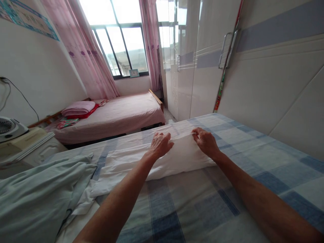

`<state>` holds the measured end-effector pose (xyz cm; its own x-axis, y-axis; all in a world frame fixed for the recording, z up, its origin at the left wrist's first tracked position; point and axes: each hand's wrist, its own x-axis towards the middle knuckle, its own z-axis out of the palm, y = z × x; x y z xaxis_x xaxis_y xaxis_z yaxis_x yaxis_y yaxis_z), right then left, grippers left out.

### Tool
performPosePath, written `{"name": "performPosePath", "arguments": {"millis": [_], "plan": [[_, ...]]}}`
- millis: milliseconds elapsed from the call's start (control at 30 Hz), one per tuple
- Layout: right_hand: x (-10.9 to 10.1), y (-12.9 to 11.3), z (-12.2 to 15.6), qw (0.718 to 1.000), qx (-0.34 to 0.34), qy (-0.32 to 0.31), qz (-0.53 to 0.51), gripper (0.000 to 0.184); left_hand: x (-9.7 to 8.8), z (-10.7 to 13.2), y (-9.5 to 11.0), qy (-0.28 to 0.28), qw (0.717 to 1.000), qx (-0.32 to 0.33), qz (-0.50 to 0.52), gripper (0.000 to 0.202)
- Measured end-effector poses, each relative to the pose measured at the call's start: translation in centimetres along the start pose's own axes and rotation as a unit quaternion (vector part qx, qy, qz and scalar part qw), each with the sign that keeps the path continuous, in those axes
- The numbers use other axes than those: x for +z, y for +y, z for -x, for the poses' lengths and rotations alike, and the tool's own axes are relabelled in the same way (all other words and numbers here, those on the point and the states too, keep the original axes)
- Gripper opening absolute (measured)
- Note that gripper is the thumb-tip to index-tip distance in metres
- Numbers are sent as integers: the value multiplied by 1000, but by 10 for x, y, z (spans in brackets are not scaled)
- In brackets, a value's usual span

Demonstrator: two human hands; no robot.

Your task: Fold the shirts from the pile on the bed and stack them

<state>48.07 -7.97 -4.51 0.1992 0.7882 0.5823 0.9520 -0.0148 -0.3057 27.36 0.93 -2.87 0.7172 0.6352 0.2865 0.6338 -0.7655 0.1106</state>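
Note:
A white garment (pixel 182 152), folded into a long strip, lies across the blue-and-white checked bed sheet (pixel 212 202). My right hand (pixel 205 141) pinches its far edge near the right end, between thumb and fingers. On the same edge, a little to the left, my left hand (pixel 161 145) is closed with bent fingers on the cloth; its fingertips are partly hidden. The edge between both hands looks drawn taut. The garment's left part spreads out wrinkled behind my left forearm.
A pale green garment (pixel 43 195) lies heaped at the left, over more white cloth. Beyond stands a second bed (pixel 126 111) with a pink sheet and folded bedding (pixel 78 108). A white wardrobe (pixel 273 77) borders the bed at the right. A small fan (pixel 11 128) sits far left.

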Motion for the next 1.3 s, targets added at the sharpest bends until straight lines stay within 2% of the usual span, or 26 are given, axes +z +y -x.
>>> {"name": "performPosePath", "arguments": {"millis": [67, 100, 200, 233, 333, 400, 433, 533, 567, 667, 767, 833, 1000, 1133, 1300], "plan": [[2, -1, -1, 999, 4, 23, -43, 16, 3, 0, 0, 5, 999, -33, 5, 35], [3, -1, -1, 998, 1, 34, -61, 18, 4, 0, -1, 0, 999, -37, 13, 33], [5, -3, -2, 991, -4, 52, -124, 26, 7, -1, -3, -6, 999, -13, 52, 17], [4, -4, -2, 988, -5, 46, -148, 28, 8, -2, -3, 1, 998, 0, 69, 19], [2, -11, -1, 980, -11, 18, -199, 29, 8, -7, 4, 33, 989, 46, 140, 56], [1, -15, -1, 977, -16, 2, -212, 29, 7, -12, 12, 39, 979, 56, 191, 70], [-1, -16, -2, 976, -19, -1, -215, 29, 7, -15, 17, 36, 975, 47, 214, 65], [-5, -16, -4, 977, -27, -14, -211, 30, 10, -21, 27, 27, 967, -6, 255, 22], [-8, -14, -4, 979, -25, -27, -202, 31, 12, -23, 28, 32, 963, -20, 266, 17], [-18, -3, -7, 981, 5, -132, -145, 26, 19, -24, 26, 67, 943, -51, 321, 29], [-27, 10, -9, 958, 29, -271, -87, 25, 26, -24, 22, 84, 929, -74, 353, 30], [-30, 16, -10, 949, 31, -305, -76, 22, 28, -24, 20, 91, 929, -79, 351, 30], [-33, 26, -12, 954, 45, -294, -40, 20, 27, -24, 22, 120, 934, -80, 326, 28], [-31, 23, -13, 957, 47, -285, -1, 24, 24, -22, 25, 127, 948, -57, 285, 28], [-28, 13, -10, 958, 34, -277, -65, 25, 23, -21, 26, 119, 952, -58, 277, 27]]}}
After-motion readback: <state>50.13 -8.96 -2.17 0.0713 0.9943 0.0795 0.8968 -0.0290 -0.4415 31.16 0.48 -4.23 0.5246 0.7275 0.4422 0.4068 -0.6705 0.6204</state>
